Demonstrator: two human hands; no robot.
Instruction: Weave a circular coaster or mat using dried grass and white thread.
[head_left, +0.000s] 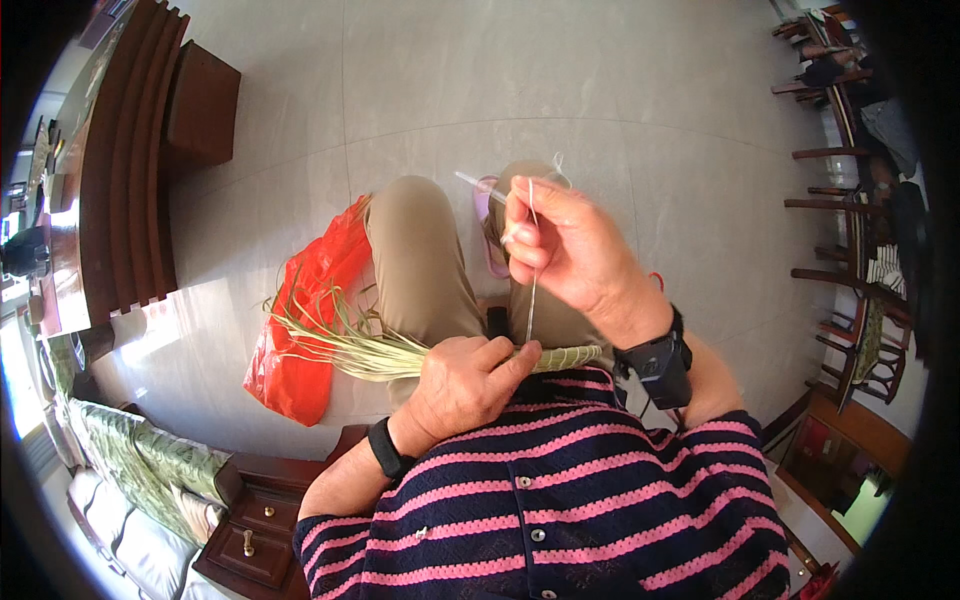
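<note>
My left hand (469, 379) grips a bundle of pale green plant strands (367, 358) held across my lap. The loose ends fan out to the left, and the short end on the right is wrapped with rings of white cord (576, 358). From the bundle beside my left fingertips, a white cord (533, 307) runs up taut to my right hand (562, 244), which is pinched around it. A slim translucent piece (478, 182) sticks out to the left of my right hand; what it is cannot be made out. Thin loose cord curls above the knuckles.
A red plastic bag (296, 375) lies by my left leg, partly under the strands. Dark wooden furniture (135, 165) stands at the left, and a small drawer cabinet (251, 540) at lower left. Wooden chairs (855, 277) line the right side of the tiled floor (487, 67).
</note>
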